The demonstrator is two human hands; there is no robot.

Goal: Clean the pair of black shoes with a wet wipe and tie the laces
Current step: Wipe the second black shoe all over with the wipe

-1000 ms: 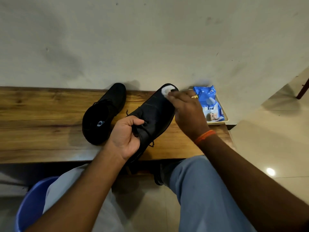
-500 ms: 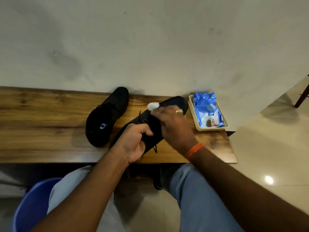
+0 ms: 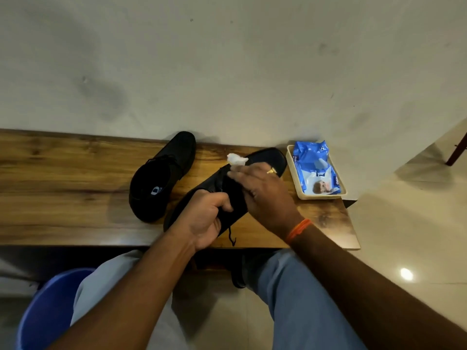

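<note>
Partway through shoe one, I'd say. My left hand has a closed grip on the heel end of the shoe, holding it tilted over the bench, toe pointing at the tray. My right hand is laid across the upper with the wipe under the fingertips, a white wad poking out past them; I can't tell how tightly those fingers pinch it. So the wiping is underway on the laced part and toe.

What's left, as far as I can judge: the second shoe sits on the bench just on the far side of the held shoe from the tray, opening facing me, no sign it's been touched. A lace end dangles loose off the held shoe, so tying isn't done on this one. The other shoe's laces are too dark to read.

Containers: the tray holds the blue wipes pack, lying flat and filling most of it. Nothing else in there that I can see.
</note>
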